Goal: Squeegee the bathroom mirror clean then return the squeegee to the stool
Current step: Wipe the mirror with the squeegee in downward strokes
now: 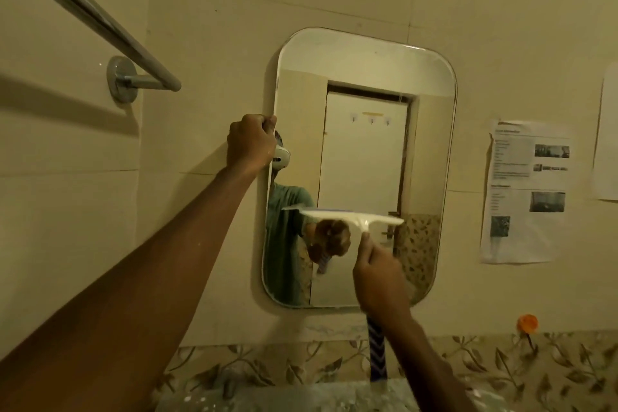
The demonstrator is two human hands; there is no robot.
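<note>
From the head camera, the person faces a rounded rectangular mirror (pixel 364 130) fixed to a pale tiled wall (pixel 207 27). The left hand (pixel 251 141) is clenched over the mirror's left edge, about halfway up, with the bare forearm stretching down to the lower left corner of the view. The right hand (pixel 381 274) is wrapped tight around the handle of a squeegee (pixel 351 215), whose white head lies roughly level against the glass in the lower half of the mirror. Below that fist the handle's end sticks out, patterned in blue and white chevrons. The glass reflects a closed pale door, a green shirt and the gripping hand. A chrome towel rail (pixel 100 27) runs diagonally across the upper left, ending at a round wall mount. To the right of the mirror a printed sheet (pixel 525 191) with text and small photographs is stuck to the tiles. Beneath runs a band of leaf-patterned tile (pixel 468 365), and a small orange object (pixel 527 323) sits near the lower right.
</note>
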